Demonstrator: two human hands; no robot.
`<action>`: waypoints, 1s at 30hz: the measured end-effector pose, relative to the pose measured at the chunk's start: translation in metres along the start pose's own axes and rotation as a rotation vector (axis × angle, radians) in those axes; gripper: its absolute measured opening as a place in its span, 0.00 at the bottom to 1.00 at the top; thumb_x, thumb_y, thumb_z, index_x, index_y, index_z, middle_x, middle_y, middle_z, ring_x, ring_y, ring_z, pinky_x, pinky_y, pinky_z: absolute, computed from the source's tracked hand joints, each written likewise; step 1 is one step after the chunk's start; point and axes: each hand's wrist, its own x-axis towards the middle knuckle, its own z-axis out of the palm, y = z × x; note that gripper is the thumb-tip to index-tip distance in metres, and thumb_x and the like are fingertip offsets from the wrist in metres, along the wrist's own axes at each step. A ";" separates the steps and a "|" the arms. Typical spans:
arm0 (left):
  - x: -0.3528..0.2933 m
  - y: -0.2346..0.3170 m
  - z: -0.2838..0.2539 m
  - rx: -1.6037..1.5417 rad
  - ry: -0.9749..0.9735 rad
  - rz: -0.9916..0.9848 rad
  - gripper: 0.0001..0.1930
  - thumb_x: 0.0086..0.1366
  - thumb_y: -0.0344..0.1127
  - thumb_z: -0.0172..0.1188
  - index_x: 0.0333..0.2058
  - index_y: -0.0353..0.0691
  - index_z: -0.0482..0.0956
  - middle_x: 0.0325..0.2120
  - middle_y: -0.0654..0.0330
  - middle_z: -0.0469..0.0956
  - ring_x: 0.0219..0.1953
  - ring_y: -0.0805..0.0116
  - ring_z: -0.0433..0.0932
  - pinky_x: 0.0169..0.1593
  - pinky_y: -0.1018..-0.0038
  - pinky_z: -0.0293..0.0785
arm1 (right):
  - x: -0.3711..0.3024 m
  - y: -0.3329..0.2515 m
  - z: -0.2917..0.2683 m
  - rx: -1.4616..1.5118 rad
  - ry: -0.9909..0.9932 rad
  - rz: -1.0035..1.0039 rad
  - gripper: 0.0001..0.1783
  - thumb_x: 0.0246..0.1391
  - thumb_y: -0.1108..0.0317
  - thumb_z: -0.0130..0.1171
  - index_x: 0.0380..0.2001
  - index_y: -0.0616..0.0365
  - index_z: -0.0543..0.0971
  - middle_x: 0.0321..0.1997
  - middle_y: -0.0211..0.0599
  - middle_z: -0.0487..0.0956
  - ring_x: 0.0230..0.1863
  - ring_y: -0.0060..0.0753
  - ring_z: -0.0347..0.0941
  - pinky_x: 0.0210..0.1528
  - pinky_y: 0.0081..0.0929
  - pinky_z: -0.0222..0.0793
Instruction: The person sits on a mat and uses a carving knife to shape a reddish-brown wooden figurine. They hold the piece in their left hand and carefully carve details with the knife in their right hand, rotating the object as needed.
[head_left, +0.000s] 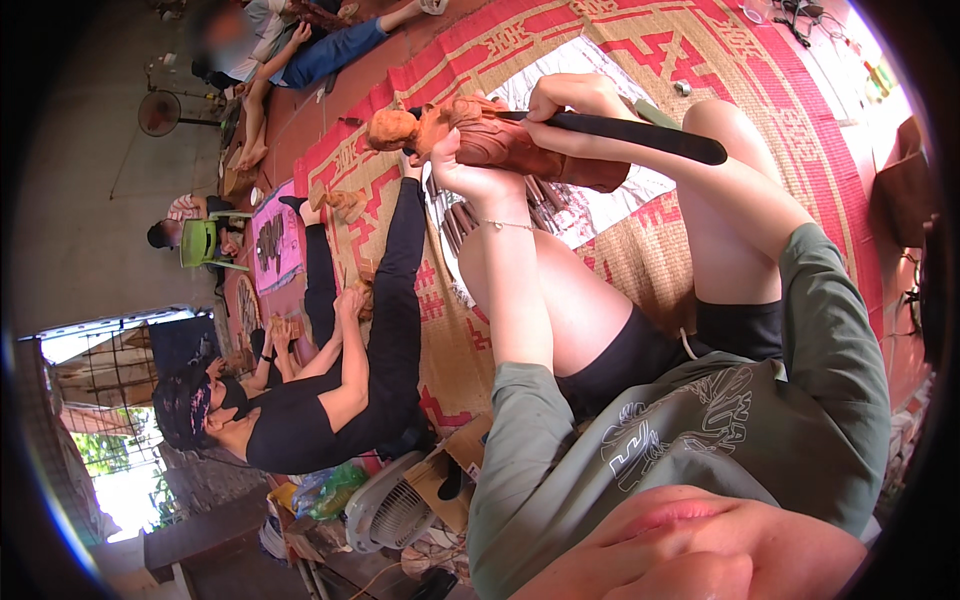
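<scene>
chisels (470,215) and mat (700,50) beneath held figurine (480,135).

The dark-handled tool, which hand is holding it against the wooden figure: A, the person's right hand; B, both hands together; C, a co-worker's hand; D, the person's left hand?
A: the right hand grips the dark-handled tool and lays it across the wooden figure, while the left hand steadies the figure from below.

One wooden figure (490,135), two fans (160,112)
</scene>
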 end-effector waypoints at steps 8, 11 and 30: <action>-0.001 0.000 0.002 0.074 -0.041 0.022 0.26 0.44 0.44 0.46 0.39 0.29 0.67 0.34 0.49 0.71 0.38 0.56 0.71 0.46 0.66 0.67 | 0.002 -0.001 0.000 0.012 -0.045 0.000 0.10 0.39 0.76 0.61 0.19 0.61 0.67 0.22 0.39 0.73 0.25 0.39 0.71 0.27 0.28 0.65; -0.004 -0.001 0.006 0.035 -0.004 0.010 0.28 0.42 0.42 0.48 0.43 0.29 0.67 0.37 0.50 0.71 0.41 0.56 0.71 0.49 0.66 0.66 | 0.001 0.002 0.002 0.008 -0.031 -0.026 0.11 0.39 0.76 0.61 0.20 0.61 0.67 0.22 0.39 0.73 0.24 0.39 0.70 0.27 0.28 0.65; -0.009 -0.002 0.013 0.084 -0.005 0.043 0.30 0.43 0.44 0.46 0.44 0.27 0.64 0.38 0.47 0.70 0.40 0.53 0.72 0.50 0.63 0.66 | -0.001 0.003 0.000 0.084 0.046 0.028 0.11 0.39 0.77 0.60 0.17 0.62 0.67 0.21 0.39 0.73 0.23 0.35 0.69 0.26 0.27 0.63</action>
